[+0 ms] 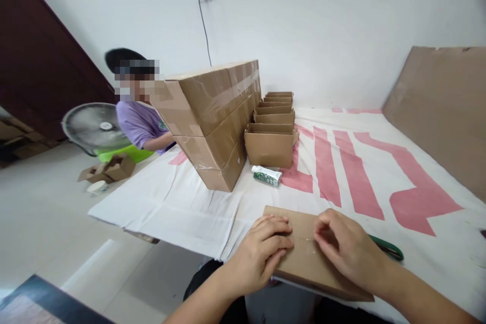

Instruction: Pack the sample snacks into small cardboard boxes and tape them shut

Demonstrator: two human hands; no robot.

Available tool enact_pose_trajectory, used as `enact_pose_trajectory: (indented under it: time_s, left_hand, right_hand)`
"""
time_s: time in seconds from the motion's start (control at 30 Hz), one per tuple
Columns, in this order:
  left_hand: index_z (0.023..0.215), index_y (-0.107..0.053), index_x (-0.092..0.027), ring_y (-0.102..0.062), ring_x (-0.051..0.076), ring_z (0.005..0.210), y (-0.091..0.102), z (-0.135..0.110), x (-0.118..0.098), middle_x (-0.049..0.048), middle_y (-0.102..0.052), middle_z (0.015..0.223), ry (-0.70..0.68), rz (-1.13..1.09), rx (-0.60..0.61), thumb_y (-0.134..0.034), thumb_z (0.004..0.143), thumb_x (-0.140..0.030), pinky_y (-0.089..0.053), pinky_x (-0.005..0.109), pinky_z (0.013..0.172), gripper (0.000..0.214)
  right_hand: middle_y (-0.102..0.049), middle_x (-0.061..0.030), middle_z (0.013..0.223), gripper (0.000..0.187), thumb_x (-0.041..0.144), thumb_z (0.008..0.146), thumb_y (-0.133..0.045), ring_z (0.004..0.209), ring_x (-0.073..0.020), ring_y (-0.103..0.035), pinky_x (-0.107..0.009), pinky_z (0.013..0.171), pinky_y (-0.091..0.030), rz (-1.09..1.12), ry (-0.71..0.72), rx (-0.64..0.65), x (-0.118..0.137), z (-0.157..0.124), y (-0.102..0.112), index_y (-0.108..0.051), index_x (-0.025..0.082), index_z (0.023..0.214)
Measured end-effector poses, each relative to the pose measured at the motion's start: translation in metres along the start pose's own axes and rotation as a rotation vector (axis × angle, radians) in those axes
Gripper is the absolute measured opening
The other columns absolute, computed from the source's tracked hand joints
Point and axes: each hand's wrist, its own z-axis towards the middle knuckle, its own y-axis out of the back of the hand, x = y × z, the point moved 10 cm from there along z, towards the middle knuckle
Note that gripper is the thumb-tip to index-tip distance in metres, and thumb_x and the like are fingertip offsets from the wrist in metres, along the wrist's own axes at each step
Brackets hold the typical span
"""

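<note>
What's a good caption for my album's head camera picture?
Left hand and right hand at brown cardboard, near a green-and-white tube and stacked boxes.

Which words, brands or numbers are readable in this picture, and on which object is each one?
None can be read with certainty.
Green-and-white tube: print too small.
White tablecloth: large red shapes, unreadable.
Fan: hub marking too small.
Purple shirt: green print too small.

A small packing workroom, as indicated by taped cartons (224, 129) stacked on a cloth-covered table (152, 207), a row of open boxes (269, 148) beside them, another cardboard box (298, 266) at the near edge, and a co-worker (138, 124) near a large fan (96, 129).
</note>
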Motion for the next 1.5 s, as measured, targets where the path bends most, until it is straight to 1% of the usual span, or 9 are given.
enact_pose_trajectory:
  time_s: [0.07, 0.17, 0.47, 0.6, 0.73, 0.83, 1.03, 1.3, 1.5]
  left_hand:
    - [0.109, -0.064, -0.019, -0.057, 0.022, 0.124, 0.0, -0.001, 0.0, 0.0103, -0.067, 0.119, 0.004, 0.004, 0.003, -0.051, 0.088, -0.006, -0.043, 0.041, 0.109, 0.028]
    - [0.109, -0.064, -0.019, -0.058, 0.022, 0.124, -0.001, -0.001, 0.001, 0.0104, -0.067, 0.119, 0.009, 0.006, 0.004, -0.052, 0.088, -0.005, -0.043, 0.042, 0.109, 0.028]
    - [0.11, -0.063, -0.02, -0.057, 0.021, 0.123, -0.001, 0.001, 0.0, 0.0094, -0.067, 0.119, 0.013, 0.012, 0.014, -0.05, 0.088, -0.005, -0.043, 0.042, 0.109, 0.029]
    - [0.12, -0.057, -0.019, -0.054, 0.021, 0.127, -0.003, -0.002, 0.004, 0.0106, -0.065, 0.123, 0.023, 0.038, 0.031, -0.049, 0.09, -0.008, -0.041, 0.042, 0.112, 0.033]
    - [0.137, -0.044, -0.017, -0.038, 0.032, 0.141, -0.009, -0.009, 0.015, 0.017, -0.053, 0.137, 0.111, 0.165, 0.075, -0.054, 0.093, -0.027, -0.029, 0.059, 0.116, 0.046]
    - [0.135, -0.044, -0.017, -0.025, 0.04, 0.146, -0.008, -0.013, 0.016, 0.0204, -0.044, 0.144, 0.126, 0.239, 0.053, -0.056, 0.091, -0.048, -0.027, 0.066, 0.112, 0.055]
    - [0.117, -0.049, -0.018, -0.026, 0.041, 0.143, 0.006, -0.016, 0.008, 0.0197, -0.043, 0.137, 0.103, 0.284, -0.145, -0.057, 0.089, -0.053, -0.034, 0.06, 0.109, 0.045]
    - [0.121, -0.049, -0.017, -0.02, 0.042, 0.144, 0.002, -0.016, 0.008, 0.0204, -0.036, 0.143, 0.101, 0.289, -0.099, -0.057, 0.09, -0.05, -0.032, 0.061, 0.11, 0.046]
    - [0.119, -0.05, -0.016, -0.022, 0.041, 0.145, 0.001, -0.016, 0.008, 0.0207, -0.038, 0.143, 0.102, 0.263, -0.096, -0.059, 0.09, -0.047, -0.033, 0.059, 0.11, 0.044]
  right_hand:
    - [-0.059, -0.0022, 0.088, 0.016, 0.007, 0.089, -0.051, 0.077, -0.0157, -0.057, -0.028, 0.069, -0.047, 0.035, -0.081, 0.132, -0.007, -0.001, -0.01, -0.05, 0.02, 0.096]
    - [-0.06, -0.0041, 0.094, 0.019, 0.011, 0.094, -0.045, 0.084, -0.0192, -0.057, -0.032, 0.072, -0.046, -0.015, -0.036, 0.25, -0.001, -0.002, -0.02, -0.056, 0.022, 0.105]
    - [-0.058, -0.0067, 0.084, 0.023, 0.007, 0.093, -0.038, 0.075, -0.0204, -0.05, -0.034, 0.065, -0.038, -0.153, 0.092, 0.208, 0.01, -0.002, -0.027, -0.056, 0.017, 0.083]
    - [-0.057, -0.0064, 0.09, 0.021, 0.012, 0.097, -0.035, 0.08, -0.0197, -0.053, -0.035, 0.07, -0.043, -0.008, -0.033, 0.237, -0.001, -0.002, -0.02, -0.054, 0.018, 0.091]
    - [-0.056, -0.0068, 0.101, 0.023, 0.019, 0.101, -0.033, 0.091, -0.0202, -0.056, -0.037, 0.08, -0.047, 0.095, -0.158, 0.275, -0.01, -0.003, -0.015, -0.054, 0.021, 0.109]
    - [-0.054, -0.0065, 0.1, 0.027, 0.021, 0.102, -0.032, 0.092, -0.0206, -0.055, -0.039, 0.082, -0.048, 0.1, -0.164, 0.309, -0.008, -0.003, -0.016, -0.057, 0.023, 0.11]
    - [-0.053, -0.008, 0.1, 0.021, 0.019, 0.098, -0.041, 0.092, -0.0221, -0.054, -0.04, 0.079, -0.048, 0.029, -0.1, 0.218, 0.006, -0.003, -0.004, -0.056, 0.02, 0.112]
    - [-0.056, -0.0065, 0.087, 0.018, 0.013, 0.096, -0.043, 0.082, -0.0222, -0.049, -0.036, 0.069, -0.04, -0.106, 0.03, 0.122, 0.018, 0.002, -0.008, -0.057, 0.019, 0.086]
    - [-0.054, -0.0055, 0.085, 0.018, 0.009, 0.094, -0.04, 0.079, -0.0218, -0.046, -0.036, 0.068, -0.037, -0.151, 0.082, 0.116, 0.024, -0.004, -0.01, -0.052, 0.02, 0.085]
